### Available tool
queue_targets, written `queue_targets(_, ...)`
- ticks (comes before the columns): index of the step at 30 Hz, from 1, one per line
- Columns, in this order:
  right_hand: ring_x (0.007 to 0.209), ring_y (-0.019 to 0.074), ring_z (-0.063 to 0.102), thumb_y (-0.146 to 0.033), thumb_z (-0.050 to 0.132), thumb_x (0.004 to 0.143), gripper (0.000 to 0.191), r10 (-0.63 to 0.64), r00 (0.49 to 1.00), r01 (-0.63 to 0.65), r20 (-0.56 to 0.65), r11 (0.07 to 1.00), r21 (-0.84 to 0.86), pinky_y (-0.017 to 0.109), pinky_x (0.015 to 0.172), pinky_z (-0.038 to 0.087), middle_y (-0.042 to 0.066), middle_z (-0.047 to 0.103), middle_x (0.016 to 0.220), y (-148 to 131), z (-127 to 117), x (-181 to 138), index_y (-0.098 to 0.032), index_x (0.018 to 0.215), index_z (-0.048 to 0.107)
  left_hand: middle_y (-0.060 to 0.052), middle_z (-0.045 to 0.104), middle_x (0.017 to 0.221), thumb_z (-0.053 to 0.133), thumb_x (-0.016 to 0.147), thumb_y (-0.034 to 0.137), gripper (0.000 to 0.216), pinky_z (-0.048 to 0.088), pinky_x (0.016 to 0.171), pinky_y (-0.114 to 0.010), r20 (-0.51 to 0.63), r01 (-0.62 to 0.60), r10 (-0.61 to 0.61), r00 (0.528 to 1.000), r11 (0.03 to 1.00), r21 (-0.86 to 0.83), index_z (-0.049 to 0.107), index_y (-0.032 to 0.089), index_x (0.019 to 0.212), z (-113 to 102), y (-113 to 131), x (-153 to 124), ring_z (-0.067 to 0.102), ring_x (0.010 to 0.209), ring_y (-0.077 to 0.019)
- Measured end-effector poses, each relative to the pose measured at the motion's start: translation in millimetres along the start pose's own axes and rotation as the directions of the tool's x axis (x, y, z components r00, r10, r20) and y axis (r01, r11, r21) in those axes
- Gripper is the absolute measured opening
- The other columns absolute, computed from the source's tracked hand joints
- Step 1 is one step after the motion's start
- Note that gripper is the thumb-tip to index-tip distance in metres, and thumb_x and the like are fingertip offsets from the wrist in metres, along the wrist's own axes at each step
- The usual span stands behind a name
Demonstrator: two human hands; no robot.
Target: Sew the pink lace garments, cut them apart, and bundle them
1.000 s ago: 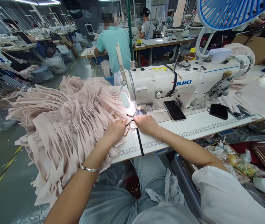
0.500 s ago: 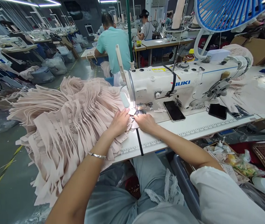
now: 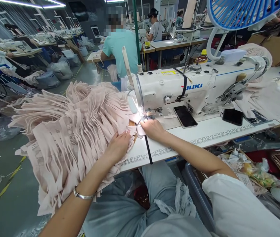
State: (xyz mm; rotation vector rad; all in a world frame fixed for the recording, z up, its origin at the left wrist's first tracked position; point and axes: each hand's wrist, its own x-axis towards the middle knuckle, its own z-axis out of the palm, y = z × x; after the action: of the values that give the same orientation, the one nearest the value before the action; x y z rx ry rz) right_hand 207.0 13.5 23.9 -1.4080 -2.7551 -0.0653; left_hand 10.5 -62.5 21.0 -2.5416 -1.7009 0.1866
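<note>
Left hand (image 3: 118,144) farther back on fabric pile (image 3: 68,131)

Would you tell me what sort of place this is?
Most likely a garment factory: a sewing machine on a table, a big stack of pink fabric pieces beside it, and a person in a teal shirt seated at another workstation behind.

My white table (image 3: 204,133) is carrying the sewing machine (image 3: 199,89) at twelve o'clock. A heap of pink fabric strips (image 3: 75,131) is spilling over its edge from nine to ten o'clock. One dark phone (image 3: 185,116) is lying at one o'clock, a second phone (image 3: 232,116) at two, and a black strip (image 3: 148,150) is crossing the near edge.
</note>
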Motion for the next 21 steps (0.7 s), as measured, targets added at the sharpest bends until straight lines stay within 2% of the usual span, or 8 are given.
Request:
queue_targets(3, 0.087, 0.0224, 0.062, -0.008, 0.031, 0.096, 0.030, -0.059, 0.998, 0.060, 0.026, 0.998, -0.026, 0.028, 0.062, 0.034, 0.014, 0.066, 0.099, -3, -1, 4, -0.013, 0.111, 0.056, -0.023, 0.057, 0.135, 0.033, 0.094, 0.006, 0.040, 0.037, 0.106, -0.049, 0.019, -0.017, 0.016, 1.000, 0.999, 0.050, 0.052, 0.004, 0.129, -9, 3, 0, 0.053, 0.128, -0.0313)
queue_targets(6, 0.087, 0.0227, 0.063, -0.008, 0.029, 0.097, 0.033, -0.064, 0.997, 0.065, 0.045, 0.997, -0.030, 0.029, 0.062, 0.036, 0.014, 0.066, 0.099, -6, -3, 5, -0.012, 0.113, 0.057, -0.018, 0.072, 0.101, 0.033, 0.092, 0.004, 0.031, 0.038, 0.100, -0.051, 0.041, -0.035, 0.032, 0.999, 0.997, 0.076, 0.061, 0.008, 0.104, -25, 4, 11, 0.069, 0.092, -0.0304)
queue_targets(8, 0.088, 0.0234, 0.064, -0.008, 0.028, 0.098, 0.034, -0.061, 0.997, 0.063, 0.053, 0.998, -0.033, 0.029, 0.063, 0.038, 0.015, 0.067, 0.098, -7, -3, 5, -0.012, 0.113, 0.057, -0.012, 0.071, 0.080, 0.035, 0.090, 0.004, 0.027, 0.041, 0.092, -0.047, 0.034, -0.040, 0.037, 0.999, 0.996, 0.078, 0.060, 0.010, 0.096, -35, 4, 24, 0.067, 0.073, -0.0278)
queue_targets(12, 0.089, 0.0245, 0.065, -0.007, 0.027, 0.097, 0.035, -0.044, 0.998, 0.046, 0.054, 0.998, -0.033, 0.030, 0.062, 0.040, 0.015, 0.067, 0.097, -7, -5, 3, -0.012, 0.112, 0.058, -0.012, 0.069, 0.077, 0.037, 0.084, 0.000, 0.028, 0.041, 0.075, -0.038, -0.013, -0.006, 0.008, 1.000, 0.996, 0.093, 0.059, 0.011, 0.098, -45, 2, 49, 0.065, 0.074, -0.0295)
queue_targets(14, 0.089, 0.0251, 0.066, -0.006, 0.027, 0.096, 0.034, -0.025, 0.998, 0.026, 0.050, 0.999, -0.033, 0.030, 0.062, 0.041, 0.016, 0.067, 0.097, -6, -5, 3, -0.011, 0.112, 0.057, -0.013, 0.068, 0.074, 0.038, 0.082, -0.001, 0.028, 0.040, 0.072, -0.037, -0.025, -0.005, 0.007, 1.000, 0.995, 0.100, 0.060, 0.012, 0.094, -44, 3, 53, 0.064, 0.074, -0.0297)
queue_targets(18, 0.092, 0.0253, 0.066, -0.005, 0.030, 0.095, 0.033, -0.025, 0.998, 0.026, 0.050, 1.000, -0.016, 0.031, 0.065, 0.044, 0.017, 0.067, 0.100, -7, -7, 9, -0.010, 0.113, 0.057, -0.012, 0.067, 0.075, 0.039, 0.081, -0.001, 0.027, 0.038, 0.076, -0.038, -0.023, -0.027, 0.029, 0.999, 0.995, 0.098, 0.060, 0.013, 0.089, -41, 4, 49, 0.064, 0.071, -0.0278)
queue_targets(21, 0.092, 0.0261, 0.067, -0.007, 0.033, 0.095, 0.030, -0.032, 0.998, 0.032, 0.059, 0.999, -0.002, 0.032, 0.066, 0.045, 0.017, 0.068, 0.099, -10, -7, 14, -0.010, 0.109, 0.059, -0.012, 0.069, 0.078, 0.036, 0.084, 0.001, 0.029, 0.038, 0.083, -0.041, -0.028, -0.005, 0.007, 1.000, 0.997, 0.083, 0.061, 0.011, 0.097, -39, 4, 49, 0.065, 0.073, -0.0276)
